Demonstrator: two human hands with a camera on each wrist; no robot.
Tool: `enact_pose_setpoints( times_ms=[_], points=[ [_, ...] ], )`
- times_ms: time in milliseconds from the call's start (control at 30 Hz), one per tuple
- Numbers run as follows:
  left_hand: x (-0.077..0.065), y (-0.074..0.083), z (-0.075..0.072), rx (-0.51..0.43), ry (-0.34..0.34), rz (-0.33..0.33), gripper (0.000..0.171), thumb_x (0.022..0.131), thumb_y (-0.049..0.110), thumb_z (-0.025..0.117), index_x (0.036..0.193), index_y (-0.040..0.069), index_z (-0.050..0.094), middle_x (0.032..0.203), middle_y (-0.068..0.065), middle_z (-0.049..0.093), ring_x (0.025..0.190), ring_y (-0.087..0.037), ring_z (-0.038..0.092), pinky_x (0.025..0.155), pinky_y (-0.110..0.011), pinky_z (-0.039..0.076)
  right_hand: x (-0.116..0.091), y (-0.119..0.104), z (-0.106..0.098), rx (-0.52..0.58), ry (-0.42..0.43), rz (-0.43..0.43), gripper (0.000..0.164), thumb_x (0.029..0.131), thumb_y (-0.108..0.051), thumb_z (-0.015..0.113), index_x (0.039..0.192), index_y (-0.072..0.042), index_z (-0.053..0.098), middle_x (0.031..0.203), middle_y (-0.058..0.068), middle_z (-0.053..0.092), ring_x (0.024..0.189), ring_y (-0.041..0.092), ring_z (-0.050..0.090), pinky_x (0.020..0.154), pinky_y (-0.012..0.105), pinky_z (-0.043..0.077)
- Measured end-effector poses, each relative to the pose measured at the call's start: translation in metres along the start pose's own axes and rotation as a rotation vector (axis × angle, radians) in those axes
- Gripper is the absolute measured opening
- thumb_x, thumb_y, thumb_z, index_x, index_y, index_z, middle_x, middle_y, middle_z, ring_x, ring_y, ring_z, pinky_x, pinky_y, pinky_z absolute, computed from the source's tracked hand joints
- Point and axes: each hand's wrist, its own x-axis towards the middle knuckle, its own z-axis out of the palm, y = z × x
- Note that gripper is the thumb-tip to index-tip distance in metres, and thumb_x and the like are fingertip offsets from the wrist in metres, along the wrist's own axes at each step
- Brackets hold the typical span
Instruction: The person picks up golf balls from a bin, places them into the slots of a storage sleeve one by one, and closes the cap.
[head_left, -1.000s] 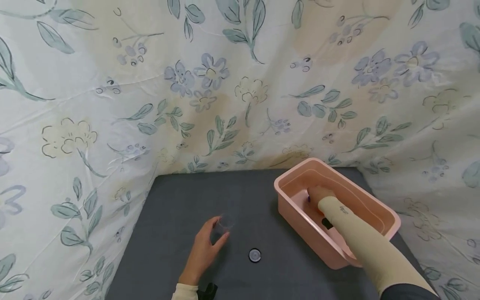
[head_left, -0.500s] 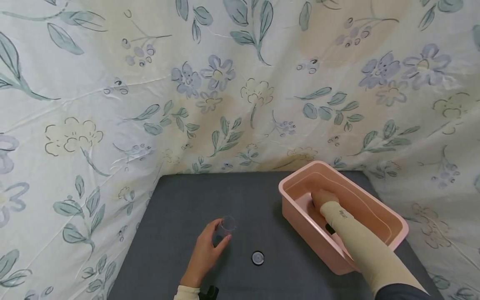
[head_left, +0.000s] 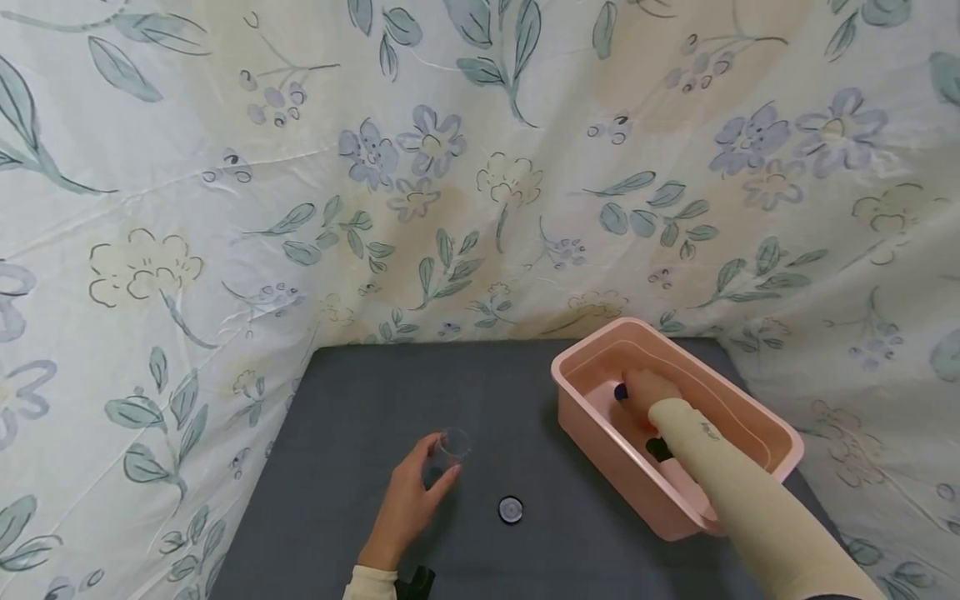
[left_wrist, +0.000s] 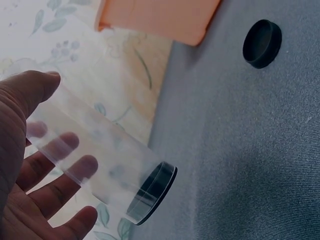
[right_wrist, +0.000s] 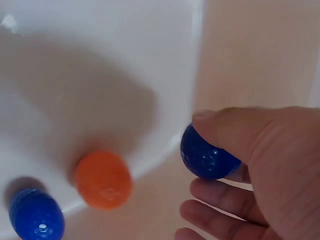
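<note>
My left hand (head_left: pixel 408 500) holds a clear plastic tube (left_wrist: pixel 102 145) between thumb and fingers. The tube has a black cap (left_wrist: pixel 152 195) on its lower end and tilts in the left wrist view. A loose black lid (head_left: pixel 511 510) lies on the table to the right of that hand. Inside the pink bin (head_left: pixel 611 475), my right hand (head_left: pixel 649 392) pinches a dimpled blue golf ball (right_wrist: pixel 207 155) between thumb and fingers. An orange ball (right_wrist: pixel 104 180) and another blue ball (right_wrist: pixel 36 215) lie on the bin floor in the right wrist view.
The dark grey table (head_left: pixel 375 392) runs back to a floral cloth (head_left: pixel 450 167) that hangs behind and on both sides. The deep walls of the bin rise around my right hand and wrist.
In the bin, my right hand has shifted slightly, and the blue golf ball at its fingertips shows again. My left hand keeps its grip on the tube. The head view has moved a little.
</note>
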Motion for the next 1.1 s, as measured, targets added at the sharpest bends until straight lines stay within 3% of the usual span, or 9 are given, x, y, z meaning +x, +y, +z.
enact_pose_setpoints(
  times_ms=[167, 300, 500, 700, 833, 967, 1100],
  points=[
    [0.000, -0.001, -0.001, -0.022, 0.009, 0.015, 0.054, 0.096, 0.034, 0.077, 0.141, 0.014, 0.056, 0.131, -0.004, 0.069, 0.122, -0.025, 0.066, 0.099, -0.052, 0.056, -0.013, -0.015, -0.022, 0.077, 0.047, -0.005, 0.021, 0.091, -0.020, 0.076, 0.093, -0.006, 0.060, 0.071, 0.007, 0.051, 0.059, 0.024, 0.054, 0.054, 0.030, 0.041],
    [-0.001, -0.002, -0.001, -0.017, 0.017, 0.018, 0.054, 0.095, 0.034, 0.077, 0.141, 0.013, 0.057, 0.132, -0.005, 0.069, 0.121, -0.025, 0.067, 0.099, -0.051, 0.057, -0.030, -0.026, -0.038, 0.093, 0.052, -0.011, 0.030, 0.092, -0.023, 0.078, 0.107, -0.004, 0.060, 0.079, 0.008, 0.057, 0.068, 0.022, 0.057, 0.062, 0.031, 0.050],
    [-0.002, -0.002, -0.002, -0.018, 0.009, 0.002, 0.054, 0.095, 0.034, 0.078, 0.140, 0.013, 0.056, 0.131, -0.005, 0.069, 0.121, -0.024, 0.067, 0.100, -0.050, 0.057, -0.055, -0.044, -0.060, 0.166, 0.127, -0.066, 0.037, 0.095, -0.024, 0.076, 0.123, -0.006, 0.059, 0.099, 0.011, 0.065, 0.081, 0.022, 0.061, 0.079, 0.042, 0.061],
    [0.000, 0.001, -0.001, -0.004, -0.014, 0.025, 0.056, 0.096, 0.036, 0.076, 0.142, 0.012, 0.056, 0.134, -0.006, 0.067, 0.122, -0.023, 0.067, 0.099, -0.048, 0.057, -0.084, -0.069, -0.081, 0.205, 0.180, -0.128, 0.048, 0.096, -0.026, 0.077, 0.135, -0.004, 0.059, 0.116, 0.016, 0.069, 0.084, 0.021, 0.064, 0.084, 0.047, 0.063],
    [0.001, 0.003, -0.001, -0.009, -0.015, 0.043, 0.056, 0.096, 0.034, 0.077, 0.142, 0.013, 0.055, 0.136, -0.006, 0.066, 0.123, -0.023, 0.066, 0.100, -0.048, 0.057, -0.095, -0.088, -0.085, 0.169, 0.282, -0.233, 0.046, 0.094, -0.023, 0.078, 0.132, -0.004, 0.061, 0.120, 0.016, 0.069, 0.090, 0.023, 0.066, 0.083, 0.046, 0.062],
    [0.000, 0.006, -0.002, -0.016, -0.011, 0.050, 0.055, 0.095, 0.031, 0.078, 0.142, 0.013, 0.055, 0.137, -0.006, 0.067, 0.124, -0.024, 0.066, 0.101, -0.050, 0.056, -0.100, -0.111, -0.080, 0.175, 0.369, -0.320, 0.039, 0.092, -0.021, 0.081, 0.125, -0.005, 0.066, 0.115, 0.012, 0.072, 0.096, 0.025, 0.068, 0.085, 0.048, 0.061],
    [0.000, 0.008, -0.003, -0.005, -0.015, 0.063, 0.055, 0.096, 0.032, 0.077, 0.143, 0.013, 0.054, 0.137, -0.005, 0.067, 0.125, -0.024, 0.066, 0.101, -0.050, 0.056, -0.103, -0.133, -0.072, 0.235, 0.387, -0.373, 0.029, 0.091, -0.023, 0.082, 0.114, -0.012, 0.070, 0.096, 0.000, 0.071, 0.084, 0.016, 0.064, 0.078, 0.040, 0.061]
  ],
)
